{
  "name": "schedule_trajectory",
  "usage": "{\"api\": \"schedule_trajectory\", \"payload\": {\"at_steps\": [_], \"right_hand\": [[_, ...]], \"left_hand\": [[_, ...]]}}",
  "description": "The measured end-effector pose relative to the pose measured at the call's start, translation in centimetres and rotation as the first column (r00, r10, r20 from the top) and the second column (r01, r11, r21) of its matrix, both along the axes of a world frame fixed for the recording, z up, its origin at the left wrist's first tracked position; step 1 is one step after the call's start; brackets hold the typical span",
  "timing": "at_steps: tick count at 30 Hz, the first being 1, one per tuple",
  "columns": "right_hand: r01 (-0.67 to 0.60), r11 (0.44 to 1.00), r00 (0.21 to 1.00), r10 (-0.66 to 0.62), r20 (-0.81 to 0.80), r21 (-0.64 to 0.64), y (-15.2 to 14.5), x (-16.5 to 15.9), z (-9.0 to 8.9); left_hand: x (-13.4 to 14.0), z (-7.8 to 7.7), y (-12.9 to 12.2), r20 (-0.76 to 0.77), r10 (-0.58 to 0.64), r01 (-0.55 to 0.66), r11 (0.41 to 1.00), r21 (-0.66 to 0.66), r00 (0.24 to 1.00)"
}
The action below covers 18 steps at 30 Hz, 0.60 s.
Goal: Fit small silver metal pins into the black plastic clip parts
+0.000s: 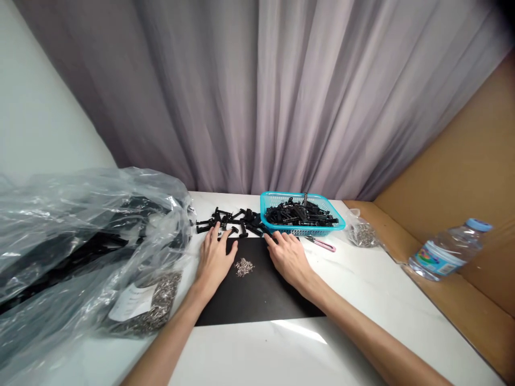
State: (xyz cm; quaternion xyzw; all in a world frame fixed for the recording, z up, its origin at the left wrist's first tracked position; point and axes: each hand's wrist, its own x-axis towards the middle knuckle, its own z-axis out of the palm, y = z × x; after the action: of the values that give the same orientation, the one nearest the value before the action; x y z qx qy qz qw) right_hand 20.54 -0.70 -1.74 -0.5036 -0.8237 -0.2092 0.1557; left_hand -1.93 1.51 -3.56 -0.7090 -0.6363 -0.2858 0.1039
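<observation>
Both my hands lie palm down at the far edge of a black mat [257, 300] on a white marbled table [229, 356]. My left hand [214, 256] has its fingers spread wide, holding nothing that shows — its tips reach the near edge of a loose scatter of black plastic parts [254, 229]. My right hand [288, 256] has fingers loosely parted and slightly bent, just in front of a blue basket [337, 229] heaped with more black parts; nothing shows in its hold, though its underside is hidden. Between my hands, on the mat, sits a small pile of tiny metal pieces [244, 267]. Right of the basket are a pink-handled cutter [324, 245], a small clear bag [364, 236] and a water bottle [438, 260] beside cardboard [454, 145]. On my left — a big clear plastic bag [161, 185] with black contents, and a labelled bag of metal pieces [163, 300]. A grey curtain [225, 86] hangs behind
</observation>
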Motion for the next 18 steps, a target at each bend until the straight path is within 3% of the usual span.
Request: {"api": "schedule_trajectory", "payload": {"at_steps": [12, 18], "right_hand": [[0.046, 0.998, 0.996, -0.048, -0.073, -0.031, 0.18, -0.01, -0.56], [0.025, 1.000, 0.986, -0.024, -0.165, 0.002, -0.32, 0.67, -0.43]], "left_hand": [[0.36, 0.00, 0.16, 0.006, -0.153, 0.154, 0.988, -0.023, 0.988], [0.31, 0.58, -0.03, 0.057, -0.069, 0.068, 0.997, 0.022, 0.996]]}}
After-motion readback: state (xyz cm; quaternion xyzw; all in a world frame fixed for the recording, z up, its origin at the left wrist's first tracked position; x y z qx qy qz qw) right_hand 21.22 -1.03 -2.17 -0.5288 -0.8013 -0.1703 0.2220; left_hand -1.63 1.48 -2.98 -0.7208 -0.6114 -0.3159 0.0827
